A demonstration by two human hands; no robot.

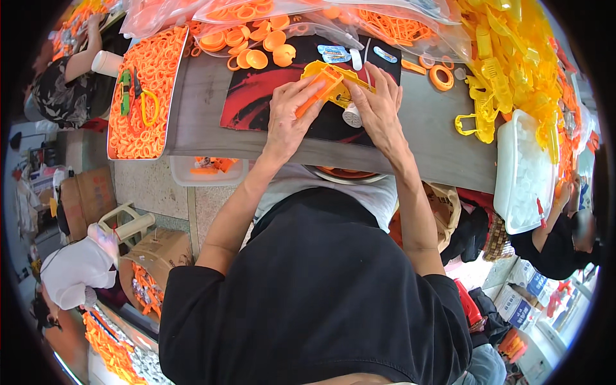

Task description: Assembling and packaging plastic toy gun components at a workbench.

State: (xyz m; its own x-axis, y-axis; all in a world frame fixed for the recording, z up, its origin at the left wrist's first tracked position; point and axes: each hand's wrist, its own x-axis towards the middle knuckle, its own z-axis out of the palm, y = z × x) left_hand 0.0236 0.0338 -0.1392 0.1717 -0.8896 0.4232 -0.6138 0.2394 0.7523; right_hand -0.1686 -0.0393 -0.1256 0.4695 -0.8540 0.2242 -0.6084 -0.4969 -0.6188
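Over the dark red-and-black mat [256,96], my left hand [287,119] grips an orange rectangular plastic part [324,85]. This part lies against a yellow plastic shell [340,96], which my right hand [380,114] holds with thumb and fingers. Both hands are closed and close together, with the two parts touching between them. A white ridged cylinder [351,117] shows below the yellow shell by my right palm; whether it is attached I cannot tell. Small blue-and-white pieces [335,54] lie just beyond my hands.
At left, a tray of orange rings [144,138] holds green-handled cutters [124,93]. Orange cups [256,59] and plastic bags [410,35] line the back. Yellow parts [507,64] pile up at right beside a white tub [523,212]. Other people sit or stand on both sides.
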